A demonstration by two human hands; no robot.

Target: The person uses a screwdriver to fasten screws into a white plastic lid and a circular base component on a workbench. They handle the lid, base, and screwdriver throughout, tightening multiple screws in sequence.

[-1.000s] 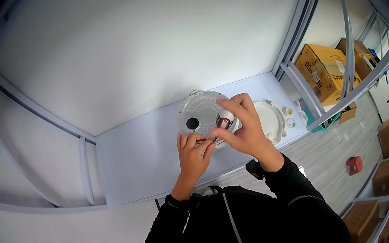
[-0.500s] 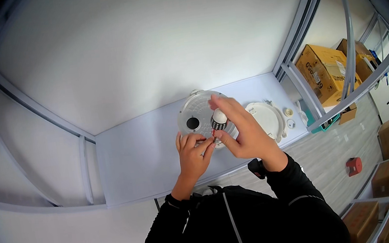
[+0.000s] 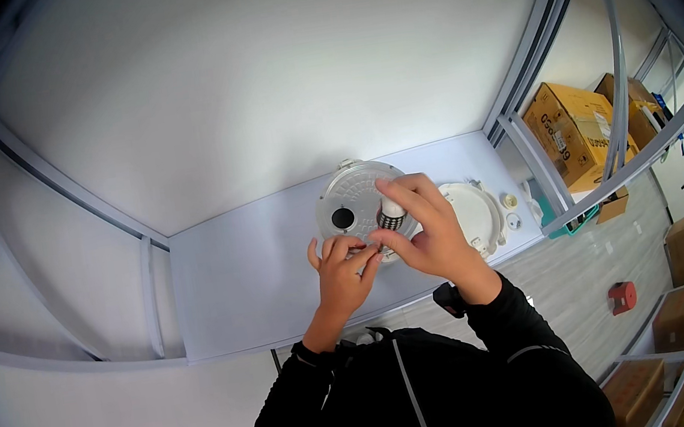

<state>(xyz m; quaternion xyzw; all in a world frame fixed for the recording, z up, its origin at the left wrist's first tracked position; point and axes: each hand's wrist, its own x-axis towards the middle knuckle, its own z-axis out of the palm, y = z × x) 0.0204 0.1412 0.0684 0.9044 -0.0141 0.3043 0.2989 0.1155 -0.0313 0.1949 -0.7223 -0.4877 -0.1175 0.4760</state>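
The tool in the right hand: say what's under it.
Beneath the tool, the grey disc shows. The right hand and left hand hide the tool's lower end and whatever lies there.

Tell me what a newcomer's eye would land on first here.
Probably the round grey disc with its black circle, mid-picture on the pale table, where the right hand holds a white-and-black tool and the left hand's fingertips meet its lower end. Next, perhaps, the big yellow-brown carton at upper right and the small red stool on the floor at lower right.
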